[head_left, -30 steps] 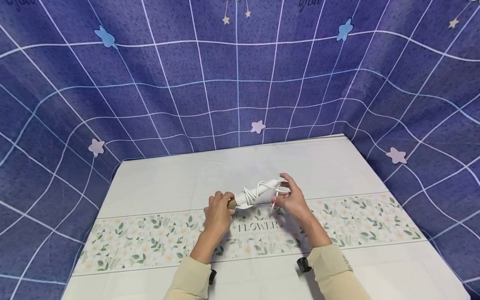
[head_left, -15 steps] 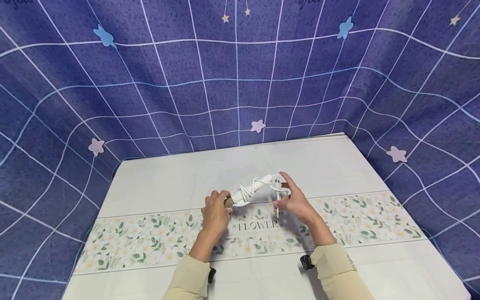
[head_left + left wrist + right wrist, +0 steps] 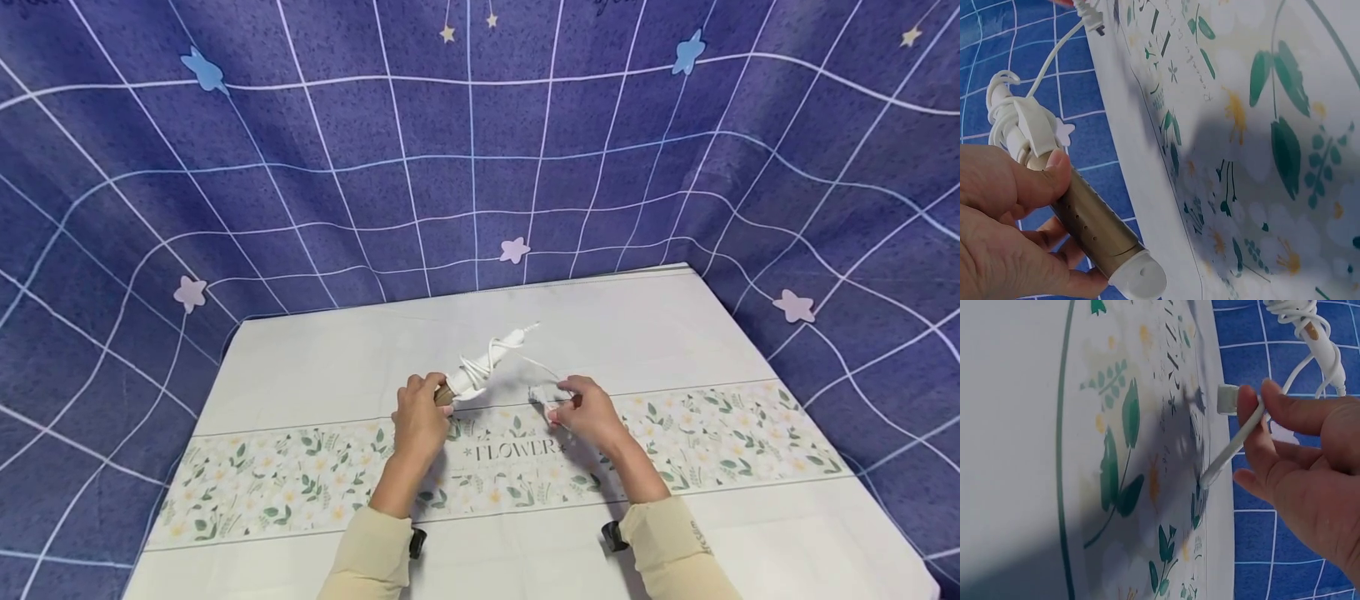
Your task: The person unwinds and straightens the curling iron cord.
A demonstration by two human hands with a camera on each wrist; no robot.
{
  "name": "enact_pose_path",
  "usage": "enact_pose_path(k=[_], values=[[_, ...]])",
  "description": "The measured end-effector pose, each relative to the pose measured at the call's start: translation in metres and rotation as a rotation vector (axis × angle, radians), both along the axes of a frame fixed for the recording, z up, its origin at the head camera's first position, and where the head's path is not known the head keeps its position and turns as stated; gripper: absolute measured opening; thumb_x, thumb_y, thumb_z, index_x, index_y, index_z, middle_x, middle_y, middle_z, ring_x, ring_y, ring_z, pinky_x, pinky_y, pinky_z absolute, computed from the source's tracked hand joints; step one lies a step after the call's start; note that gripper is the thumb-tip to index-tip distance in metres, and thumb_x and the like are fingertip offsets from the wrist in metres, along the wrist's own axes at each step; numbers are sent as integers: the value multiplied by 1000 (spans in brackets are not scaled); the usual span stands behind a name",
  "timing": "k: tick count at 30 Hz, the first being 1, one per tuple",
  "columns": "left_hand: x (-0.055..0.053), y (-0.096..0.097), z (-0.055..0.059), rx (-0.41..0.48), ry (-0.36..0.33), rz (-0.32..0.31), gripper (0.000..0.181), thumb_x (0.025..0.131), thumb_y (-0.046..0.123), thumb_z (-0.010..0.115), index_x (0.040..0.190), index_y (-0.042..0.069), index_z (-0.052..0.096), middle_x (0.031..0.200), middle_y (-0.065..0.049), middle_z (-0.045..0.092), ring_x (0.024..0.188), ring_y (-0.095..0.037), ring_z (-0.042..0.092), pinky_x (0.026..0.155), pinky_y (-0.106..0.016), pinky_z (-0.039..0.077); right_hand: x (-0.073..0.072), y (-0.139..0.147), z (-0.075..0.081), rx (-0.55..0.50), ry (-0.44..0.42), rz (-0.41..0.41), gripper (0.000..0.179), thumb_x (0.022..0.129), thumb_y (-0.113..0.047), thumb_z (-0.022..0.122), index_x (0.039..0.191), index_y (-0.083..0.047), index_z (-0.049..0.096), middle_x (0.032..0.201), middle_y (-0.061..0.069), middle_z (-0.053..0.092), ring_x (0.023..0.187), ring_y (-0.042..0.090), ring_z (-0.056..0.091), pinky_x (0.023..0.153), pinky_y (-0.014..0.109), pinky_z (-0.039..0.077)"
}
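My left hand (image 3: 420,421) grips a curling iron (image 3: 486,368) by its brownish-gold barrel (image 3: 1094,219), which has small holes and a white rounded tip (image 3: 1141,275). White cord is wound in loops round the iron's white handle (image 3: 1322,353), which points away to the upper right in the head view. My right hand (image 3: 592,414) pinches the cord (image 3: 1232,450) between thumb and fingers. Just past the fingertips sits the white plug (image 3: 1227,399). One stretch of cord (image 3: 536,363) runs loose from the handle to the right hand. The iron is held above the table.
Under both hands lies a white table cover (image 3: 360,358) with a floral band (image 3: 300,479) lettered FLOWER. A blue curtain (image 3: 337,192) with a grid and stars hangs behind and at both sides. Dark bands (image 3: 613,536) sit at both wrists.
The iron has moved a little left and its handle end has tipped farther away. My right hand has drawn the plug end clear of the handle, leaving a cord stretch between them.
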State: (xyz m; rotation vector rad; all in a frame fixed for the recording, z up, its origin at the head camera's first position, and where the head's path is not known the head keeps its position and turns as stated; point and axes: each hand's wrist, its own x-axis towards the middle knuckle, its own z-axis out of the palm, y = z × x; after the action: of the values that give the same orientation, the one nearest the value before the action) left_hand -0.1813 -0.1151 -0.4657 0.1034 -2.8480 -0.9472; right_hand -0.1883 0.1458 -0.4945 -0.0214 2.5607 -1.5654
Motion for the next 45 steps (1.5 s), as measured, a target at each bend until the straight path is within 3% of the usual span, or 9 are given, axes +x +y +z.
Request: enact_pose_path(k=[4,11,14,20,24,29,34,40,45], values=[[0,-3,1,14,-6,13,46,79,4,72,123,14,60,104,-10,54,98,-28,49,81,-50,39,0,1,-1,125,80,-14,25,85,-2,68,108,6,67,144,24,40,94,25,63,80,36,52],[0,-6,-1,18,-6,10,45,80,4,72,123,14,61,102,-9,54,95,-28,48,80,-48,39,2,1,-5,279,147,43,5,86,2,66,90,3,70,136,28,46,107,38,59,82,40,53],[1,-6,-1,22,-11,16,45,80,3,72,122,13,61,102,-9,54,95,-28,48,80,-48,38,3,0,-8,333,185,61,5,87,3,65,85,1,70,126,24,52,103,35,60,80,38,52],[0,-8,-1,29,-19,24,45,80,3,71,123,13,61,102,-10,54,97,-29,48,81,-49,38,6,2,-8,365,234,58,8,87,1,66,84,-5,70,92,4,57,82,19,55,71,35,48],[-1,-10,-1,30,-26,20,46,80,4,71,124,13,60,103,-10,54,98,-29,48,81,-50,38,5,3,-9,336,280,23,9,87,0,66,90,-6,72,86,2,62,79,18,58,71,36,50],[-1,-11,-2,32,-35,31,46,80,3,71,124,13,60,104,-10,54,98,-30,49,81,-50,39,3,4,-9,194,282,-67,9,90,-1,64,95,-4,71,88,7,67,79,20,63,70,34,51],[-1,-13,-2,44,-37,49,47,80,2,71,124,14,60,105,-11,54,99,-30,49,83,-52,39,0,6,-7,1,192,-211,10,92,-4,63,99,-3,71,89,10,68,81,26,63,66,30,51],[-2,-17,-2,51,-32,60,47,80,2,72,123,14,60,107,-11,54,99,-31,49,82,-51,38,-5,14,-4,-418,37,-357,18,93,-2,60,108,7,63,93,18,67,89,29,66,83,41,54],[-1,-20,0,48,-30,58,46,79,1,73,121,15,61,104,-11,54,100,-32,49,84,-53,39,-8,20,-2,-746,-40,-417,21,94,2,56,112,12,54,88,15,68,87,28,68,89,47,51]])
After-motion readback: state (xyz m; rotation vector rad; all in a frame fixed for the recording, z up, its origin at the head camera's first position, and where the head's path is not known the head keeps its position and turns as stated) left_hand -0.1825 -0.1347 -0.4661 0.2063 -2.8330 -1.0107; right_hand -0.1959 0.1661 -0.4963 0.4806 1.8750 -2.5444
